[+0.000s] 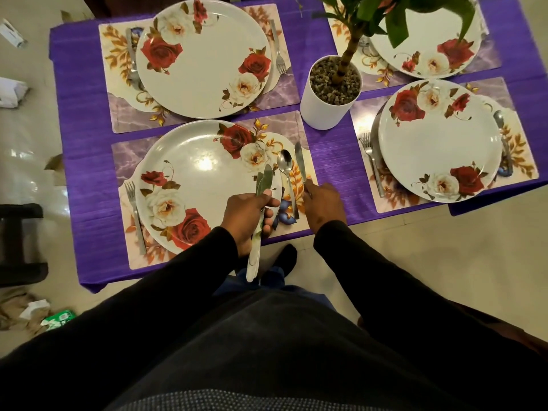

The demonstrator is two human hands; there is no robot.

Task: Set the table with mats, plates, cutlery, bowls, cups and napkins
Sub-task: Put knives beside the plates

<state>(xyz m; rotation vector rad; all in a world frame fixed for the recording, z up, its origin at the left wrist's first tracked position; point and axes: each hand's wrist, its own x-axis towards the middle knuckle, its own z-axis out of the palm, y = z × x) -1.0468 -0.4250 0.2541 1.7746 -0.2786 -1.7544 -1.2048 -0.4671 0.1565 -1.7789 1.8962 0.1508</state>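
A purple-clothed table (329,161) carries several floral mats, each under a white rose-patterned plate. On the near left mat (124,161) sits a plate (192,185), a fork (135,215) on its left and a spoon (286,173) on its right. My left hand (252,215) grips a bundle of knives (261,203), blades pointing over the plate rim. My right hand (324,206) holds one knife (300,161) at the mat's right edge, just right of the spoon.
A white pot (329,96) of gravel with a green plant stands mid-table. The other three mats hold plates with forks and spoons: far left plate (204,60), near right plate (439,143), far right plate (427,51). Litter lies on the tiled floor at left.
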